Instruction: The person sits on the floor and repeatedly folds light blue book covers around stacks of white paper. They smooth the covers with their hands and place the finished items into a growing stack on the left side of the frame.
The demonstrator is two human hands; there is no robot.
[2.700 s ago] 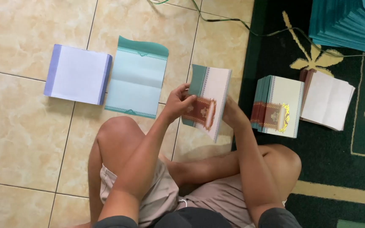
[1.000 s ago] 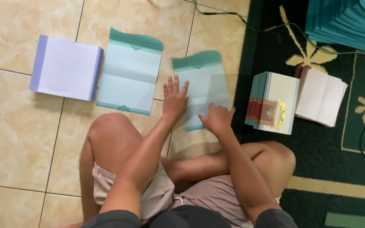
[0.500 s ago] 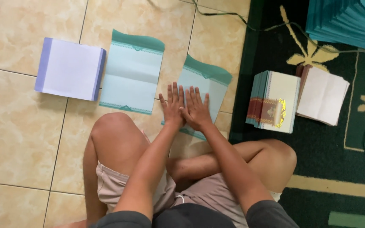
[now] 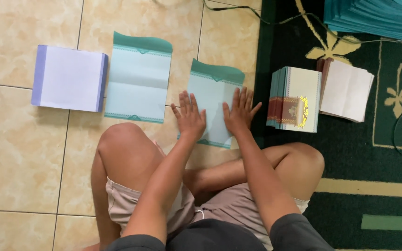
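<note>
Head view: pale teal sheet (image 4: 212, 100) lies on the tiled floor (image 4: 19, 153) directly beyond both hands, long axis running near to far; left hand (image 4: 190, 116) and right hand (image 4: 239, 111) press flat on it, fingers spread, gripping nothing; both equally near; second sheet (image 4: 138, 76) lies to the left.

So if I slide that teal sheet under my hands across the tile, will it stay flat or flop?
The teal sheet looks thin and light, so it would probably slide easily on the glossy tile floor. Lifted by one edge, it would likely bend along its faint fold line. Both hands, left hand and right hand, lie flat on it.
</note>
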